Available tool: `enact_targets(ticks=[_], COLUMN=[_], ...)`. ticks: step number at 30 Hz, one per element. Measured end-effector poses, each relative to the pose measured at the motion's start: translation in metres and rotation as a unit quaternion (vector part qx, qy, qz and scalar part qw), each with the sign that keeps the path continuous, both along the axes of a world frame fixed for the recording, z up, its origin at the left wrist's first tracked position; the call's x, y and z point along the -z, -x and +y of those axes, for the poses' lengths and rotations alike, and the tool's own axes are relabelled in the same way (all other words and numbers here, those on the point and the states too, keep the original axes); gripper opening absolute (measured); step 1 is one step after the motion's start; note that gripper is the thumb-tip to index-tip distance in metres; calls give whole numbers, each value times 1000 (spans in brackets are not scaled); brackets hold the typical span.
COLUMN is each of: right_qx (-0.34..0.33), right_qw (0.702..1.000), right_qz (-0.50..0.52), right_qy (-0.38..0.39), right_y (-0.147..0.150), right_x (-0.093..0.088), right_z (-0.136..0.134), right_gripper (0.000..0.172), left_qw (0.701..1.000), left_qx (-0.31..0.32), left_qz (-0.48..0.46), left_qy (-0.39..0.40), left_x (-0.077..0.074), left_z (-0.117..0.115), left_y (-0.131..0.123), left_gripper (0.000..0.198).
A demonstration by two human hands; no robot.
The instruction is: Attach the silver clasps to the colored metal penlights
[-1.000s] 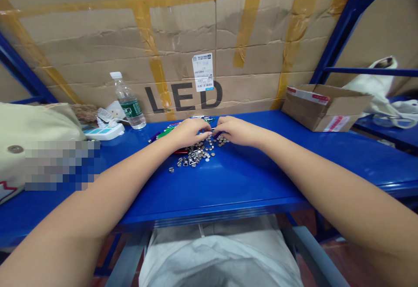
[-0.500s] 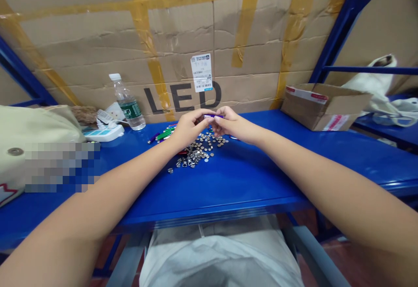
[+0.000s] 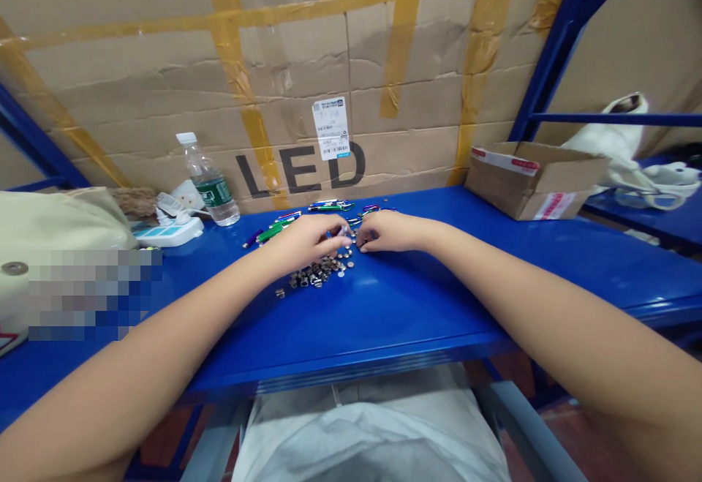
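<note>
The fingertips of both hands curl down and meet over the far end of the heap, so what they grip is hidden. The left hand has its fingers bent and drawn together, with a speck of blue or purple showing at their tips. The right hand lies knuckles up with its fingers tucked under. For neither hand can I tell whether it pinches anything. A patch at the left edge is blurred out, over part of a cream bag. The small metal pieces are shiny, silvery and mostly round. They lie in a loose heap on the blue shelf, touching both hands and trailing toward the person. Just behind the hands lie thin coloured sticks, green, blue and purple, too small to identify. A cardboard box stands open well to the right, but its inside cannot be seen from this angle. A clear water bottle with a green label stands upright to the left against the cardboard wall.
</note>
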State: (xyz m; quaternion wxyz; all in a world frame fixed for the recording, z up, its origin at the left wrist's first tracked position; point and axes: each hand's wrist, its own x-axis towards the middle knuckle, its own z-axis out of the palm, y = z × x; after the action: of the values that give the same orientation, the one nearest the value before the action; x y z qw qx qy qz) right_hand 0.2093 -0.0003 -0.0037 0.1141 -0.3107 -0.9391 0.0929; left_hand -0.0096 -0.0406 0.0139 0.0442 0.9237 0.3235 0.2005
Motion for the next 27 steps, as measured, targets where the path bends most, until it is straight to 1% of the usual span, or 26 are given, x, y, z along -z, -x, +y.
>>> enact_targets(ticks=[1, 3, 6, 10, 12, 15, 18, 22, 27], right_qx=[3, 7, 20, 41, 36, 26, 19, 21, 11], right_qw=[1000, 1000, 996, 972, 960, 951, 947, 943, 937], right_qz=[3, 19, 88, 229, 275, 307, 319, 331, 349], right_qy=[1, 0, -7, -22, -29, -32, -34, -39, -23], right_y=[1, 4, 7, 10, 11, 12, 14, 17, 18], right_x=[1, 1, -1, -7, -9, -9, -7, -6, -6], right_z=[0, -2, -6, -12, -14, -15, -16, -16, -19], right_gripper=[11, 9, 7, 12, 14, 15, 13, 13, 17], left_qw=[999, 997, 997, 993, 985, 974, 967, 965, 961], left_qx=[5, 13, 0, -67, -80, -62, -35, -18, -27], left_qz=[21, 33, -4, -100, -149, -204, -226, -229, -246], left_qy=[-25, -68, -79, -15, 27, 79, 111, 125, 126], left_x=[2, 6, 9, 12, 15, 21, 24, 25, 23], left_z=[-1, 0, 6, 10, 11, 14, 16, 16, 12], left_y=[3, 7, 11, 11, 11, 11, 11, 9, 6], left_gripper=[18, 18, 16, 15, 19, 21, 21, 20, 21])
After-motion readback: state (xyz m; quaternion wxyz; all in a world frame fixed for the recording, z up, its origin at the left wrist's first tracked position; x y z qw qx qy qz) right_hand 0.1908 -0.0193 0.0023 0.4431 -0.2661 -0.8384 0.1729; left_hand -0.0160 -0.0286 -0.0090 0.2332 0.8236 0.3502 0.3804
